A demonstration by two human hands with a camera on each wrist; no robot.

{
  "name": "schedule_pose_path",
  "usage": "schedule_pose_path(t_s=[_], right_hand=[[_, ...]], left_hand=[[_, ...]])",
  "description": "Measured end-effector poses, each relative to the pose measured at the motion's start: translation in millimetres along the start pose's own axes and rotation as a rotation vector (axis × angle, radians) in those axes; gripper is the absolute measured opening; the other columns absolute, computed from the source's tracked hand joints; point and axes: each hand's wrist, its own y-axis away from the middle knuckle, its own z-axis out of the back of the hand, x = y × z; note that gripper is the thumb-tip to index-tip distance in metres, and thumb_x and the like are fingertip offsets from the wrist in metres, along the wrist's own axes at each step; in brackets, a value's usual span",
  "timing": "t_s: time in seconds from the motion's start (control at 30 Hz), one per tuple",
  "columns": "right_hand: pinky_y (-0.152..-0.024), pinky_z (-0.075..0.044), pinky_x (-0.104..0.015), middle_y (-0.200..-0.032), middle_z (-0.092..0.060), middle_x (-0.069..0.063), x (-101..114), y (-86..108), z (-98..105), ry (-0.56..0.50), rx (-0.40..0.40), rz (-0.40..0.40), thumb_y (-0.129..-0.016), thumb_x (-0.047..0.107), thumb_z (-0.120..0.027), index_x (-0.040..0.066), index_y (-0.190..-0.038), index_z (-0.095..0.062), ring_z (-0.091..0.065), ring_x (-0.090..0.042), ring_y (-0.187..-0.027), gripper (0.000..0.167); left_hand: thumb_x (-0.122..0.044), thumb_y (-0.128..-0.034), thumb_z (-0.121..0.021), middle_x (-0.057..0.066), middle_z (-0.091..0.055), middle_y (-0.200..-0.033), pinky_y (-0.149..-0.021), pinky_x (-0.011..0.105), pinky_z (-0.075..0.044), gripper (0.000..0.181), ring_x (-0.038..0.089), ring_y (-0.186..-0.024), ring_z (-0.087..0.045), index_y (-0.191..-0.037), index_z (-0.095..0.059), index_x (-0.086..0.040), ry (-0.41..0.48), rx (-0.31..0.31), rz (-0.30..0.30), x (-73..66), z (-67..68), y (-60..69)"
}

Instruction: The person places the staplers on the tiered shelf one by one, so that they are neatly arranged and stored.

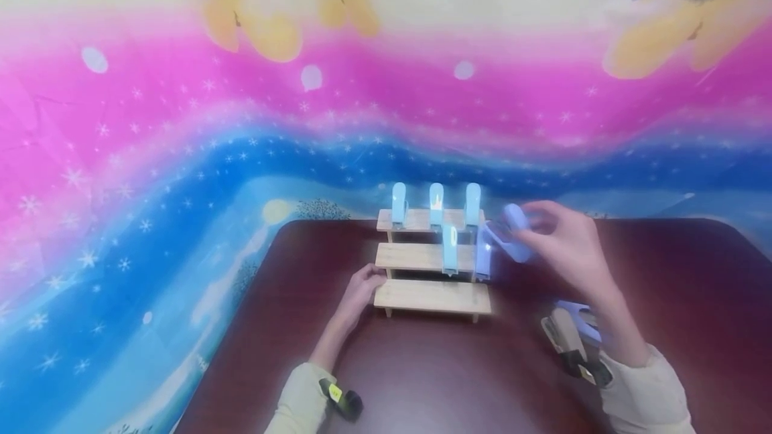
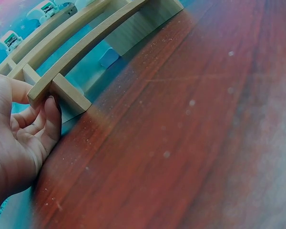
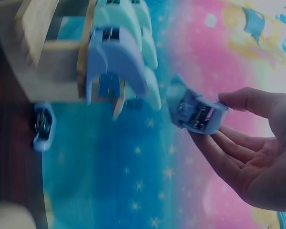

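A wooden three-step rack [image 1: 431, 297] stands on the table. Three light-blue staplers, one of them a stapler [image 1: 399, 205], stand on its top step. The middle step bears a light-blue stapler [image 1: 449, 248] and a purple stapler [image 1: 483, 253] at its right end. My left hand [image 1: 364, 290] holds the left end of the bottom step, thumb and fingers around the board's corner [image 2: 38, 90]. Right of the rack, in the air, my right hand [image 1: 563, 240] pinches a bluish-purple stapler [image 1: 517, 233], clear of the rack in the right wrist view [image 3: 198, 112].
Near my right forearm on the dark red table [image 1: 289, 327] lie a purple stapler [image 1: 582, 320] and a beige-grey object [image 1: 562, 330], partly hidden by the wrist. A patterned pink and blue cloth [image 1: 181, 173] hangs behind the table.
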Motion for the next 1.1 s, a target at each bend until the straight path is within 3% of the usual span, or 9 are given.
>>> schedule_pose_path(t_s=[0.1, 0.2, 0.4, 0.57, 0.63, 0.83, 1.07, 1.1], right_hand=[[-0.066, -0.054, -0.019, -0.109, -0.074, -0.023, 9.2, -2.5, -6.6, -0.042, -0.026, -0.011, -0.093, 0.022, -0.078, 0.000, -0.129, -0.068, -0.072, -0.038, -0.096, 0.044], [-0.066, -0.054, -0.017, -0.111, -0.074, -0.023, 17.4, -6.2, -11.5, -0.072, -0.040, -0.020, -0.094, 0.025, -0.077, 0.000, -0.130, -0.069, -0.072, -0.037, -0.099, 0.045], [-0.067, -0.055, -0.018, -0.112, -0.073, -0.026, 28.1, -12.5, -20.1, -0.131, -0.025, -0.025, -0.092, 0.022, -0.079, -0.003, -0.131, -0.067, -0.072, -0.040, -0.099, 0.047], [-0.070, -0.056, -0.022, -0.114, -0.072, -0.026, 34.6, -16.2, -27.6, -0.172, 0.038, -0.060, -0.091, 0.019, -0.079, -0.002, -0.136, -0.063, -0.071, -0.040, -0.102, 0.052], [-0.071, -0.058, -0.026, -0.115, -0.071, -0.027, 37.0, -17.8, -30.8, -0.204, 0.071, -0.074, -0.091, 0.016, -0.078, -0.002, -0.138, -0.061, -0.071, -0.040, -0.103, 0.054], [-0.072, -0.061, -0.034, -0.117, -0.070, -0.027, 44.5, -22.6, -41.1, -0.262, 0.135, -0.103, -0.092, 0.012, -0.076, -0.001, -0.143, -0.058, -0.071, -0.038, -0.103, 0.056], [-0.072, -0.062, -0.040, -0.115, -0.070, -0.028, 52.3, -26.4, -58.1, -0.292, 0.164, -0.082, -0.093, 0.011, -0.075, -0.001, -0.139, -0.061, -0.072, -0.039, -0.100, 0.050], [-0.073, -0.062, -0.041, -0.116, -0.070, -0.028, 52.9, -26.7, -61.4, -0.296, 0.168, -0.080, -0.093, 0.010, -0.075, -0.002, -0.138, -0.062, -0.071, -0.039, -0.100, 0.049]], left_hand=[[-0.005, -0.0966, -0.057, 0.004, -0.061, -0.090, -0.076, 0.030, -0.047, 0.016, 0.015, -0.080, -0.055, -0.104, -0.061, 0.007, -0.011, -0.012, 0.007, 15.2, 0.0, -9.7], [-0.008, -0.0959, -0.059, 0.004, -0.062, -0.093, -0.078, 0.031, -0.047, 0.016, 0.015, -0.083, -0.055, -0.105, -0.063, 0.005, -0.011, -0.025, 0.001, 21.3, -0.7, -14.3], [-0.008, -0.0940, -0.060, 0.005, -0.063, -0.092, -0.078, 0.031, -0.048, 0.014, 0.016, -0.082, -0.056, -0.103, -0.063, 0.003, -0.003, -0.033, -0.004, 22.4, -2.0, -15.7], [-0.006, -0.0957, -0.058, 0.002, -0.061, -0.087, -0.073, 0.028, -0.048, 0.014, 0.013, -0.076, -0.057, -0.104, -0.062, 0.004, 0.010, -0.024, 0.024, 21.2, -1.2, -14.8], [-0.004, -0.0959, -0.056, 0.002, -0.060, -0.085, -0.072, 0.028, -0.049, 0.014, 0.013, -0.074, -0.057, -0.105, -0.061, 0.006, 0.017, -0.016, 0.031, 16.9, -0.8, -12.3], [0.000, -0.0951, -0.055, 0.004, -0.061, -0.085, -0.073, 0.027, -0.049, 0.012, 0.013, -0.075, -0.058, -0.103, -0.059, 0.008, 0.025, 0.013, 0.014, -13.2, -0.1, 6.4], [-0.008, -0.0948, -0.059, 0.006, -0.064, -0.089, -0.074, 0.029, -0.050, 0.016, 0.015, -0.078, -0.060, -0.106, -0.062, 0.003, 0.024, -0.011, 0.027, 21.8, 0.8, -13.5], [-0.008, -0.0948, -0.059, 0.006, -0.064, -0.089, -0.074, 0.029, -0.050, 0.016, 0.015, -0.078, -0.060, -0.106, -0.062, 0.003, 0.026, -0.011, 0.027, 21.7, 0.8, -13.1]])
